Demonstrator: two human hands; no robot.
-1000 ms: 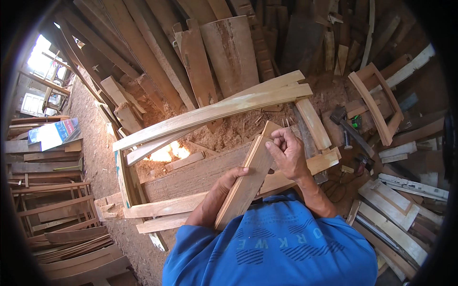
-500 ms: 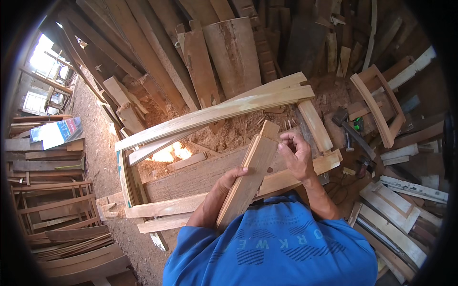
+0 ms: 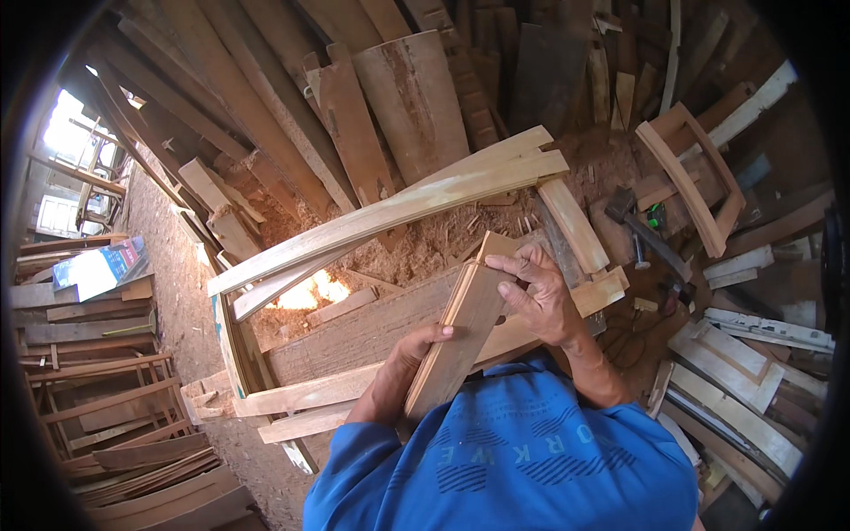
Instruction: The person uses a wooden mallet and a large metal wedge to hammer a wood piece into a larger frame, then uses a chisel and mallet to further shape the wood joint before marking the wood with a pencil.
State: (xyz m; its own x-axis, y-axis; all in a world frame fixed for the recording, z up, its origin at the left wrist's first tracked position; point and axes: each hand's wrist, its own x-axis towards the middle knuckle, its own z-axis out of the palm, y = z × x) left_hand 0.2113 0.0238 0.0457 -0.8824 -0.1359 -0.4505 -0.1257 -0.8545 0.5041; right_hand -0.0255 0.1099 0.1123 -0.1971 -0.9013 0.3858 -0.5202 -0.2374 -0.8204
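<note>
My blue shirt (image 3: 505, 451) fills the space just below my hands. My left hand (image 3: 412, 354) is closed on the long edge of a board (image 3: 459, 332), thumb over its face; the board slants up from my shirt and passes between my two hands. At its upper end, my right hand (image 3: 531, 296) has bent fingers and a narrow gap to the thumb; I cannot tell whether it grips the wood.

Beyond my hands, a large pale wooden frame (image 3: 381, 212) spreads left, forward and right, with a broad plank (image 3: 354, 334) lying within its outline and sawdust (image 3: 416, 252) past that. Right of my right hand, a hammer (image 3: 657, 239) lies near a smaller curved frame (image 3: 680, 190). Well left of my left hand is stacked wood (image 3: 168, 489). Farthest ahead of both hands, tall boards (image 3: 412, 102) lean close together.
</note>
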